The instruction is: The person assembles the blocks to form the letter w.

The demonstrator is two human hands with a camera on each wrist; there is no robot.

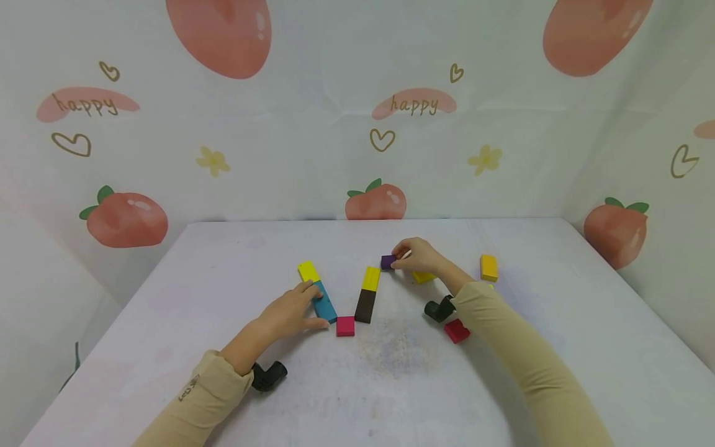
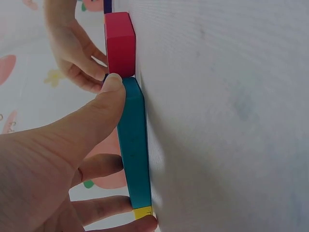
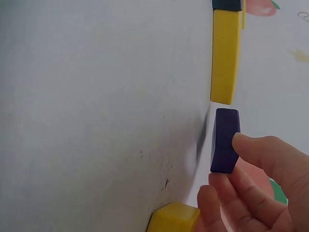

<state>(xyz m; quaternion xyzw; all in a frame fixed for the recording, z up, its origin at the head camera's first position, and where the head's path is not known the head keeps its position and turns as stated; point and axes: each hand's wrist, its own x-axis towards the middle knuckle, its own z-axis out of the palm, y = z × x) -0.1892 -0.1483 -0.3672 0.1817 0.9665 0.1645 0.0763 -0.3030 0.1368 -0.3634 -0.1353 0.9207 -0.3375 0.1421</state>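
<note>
On the left, a yellow block (image 1: 307,271) lies end to end with the blue block (image 1: 324,302) on the white table (image 1: 223,261). Your left hand (image 1: 290,313) rests on this blue block: the thumb presses its near end and the other fingers lie along its side, as the left wrist view shows. Just beside the thumb is a pink block (image 1: 345,326). Next comes a second line, a dark brown block (image 1: 365,305) with a yellow block (image 1: 371,279) touching its far end. Near the far end of that yellow one, your right hand (image 1: 418,256) pinches a small purple block (image 1: 388,262) between thumb and fingertips, close to the table surface. Under your right forearm lie another yellow block (image 1: 422,277) and a red block (image 1: 456,331). At the far right, an orange block (image 1: 488,267) lies apart.
</note>
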